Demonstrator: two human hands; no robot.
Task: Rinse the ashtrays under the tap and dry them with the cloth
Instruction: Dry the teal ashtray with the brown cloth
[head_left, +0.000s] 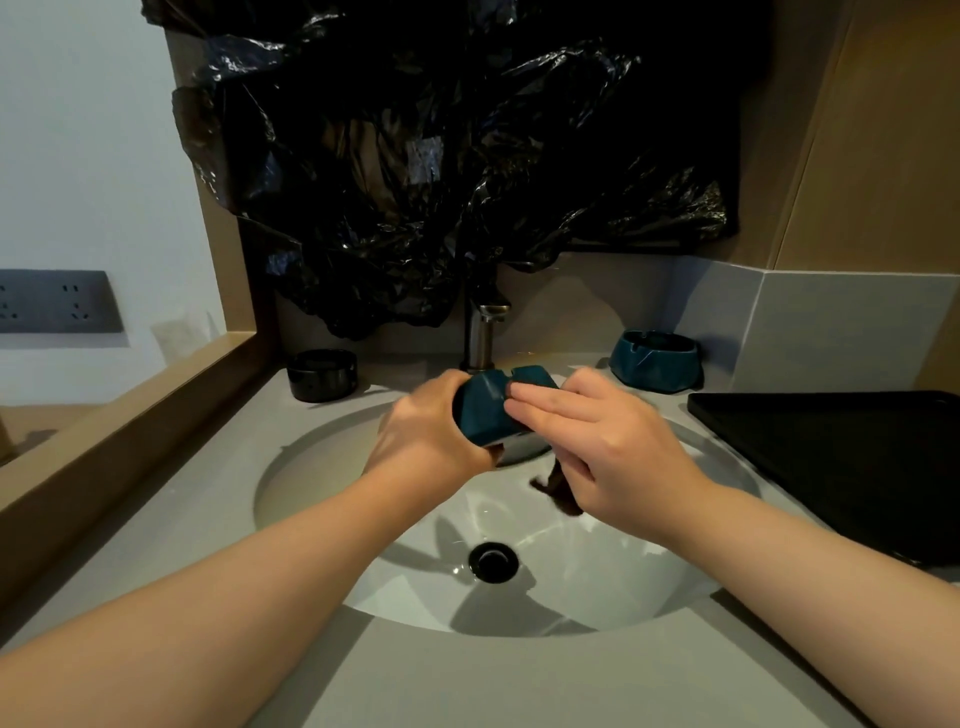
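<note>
Teal ashtray (485, 415) over the sink (311, 467): my left hand (431, 431) grips it, my right hand (597, 441) holds the cloth (558, 491); recommend wiping each notch dry.

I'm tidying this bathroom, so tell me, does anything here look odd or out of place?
Crumpled black plastic hangs over the wall behind the basin, and its lower edge drapes onto the top of the tap. That covering looks odd. Nothing seems spilled or broken.
</note>
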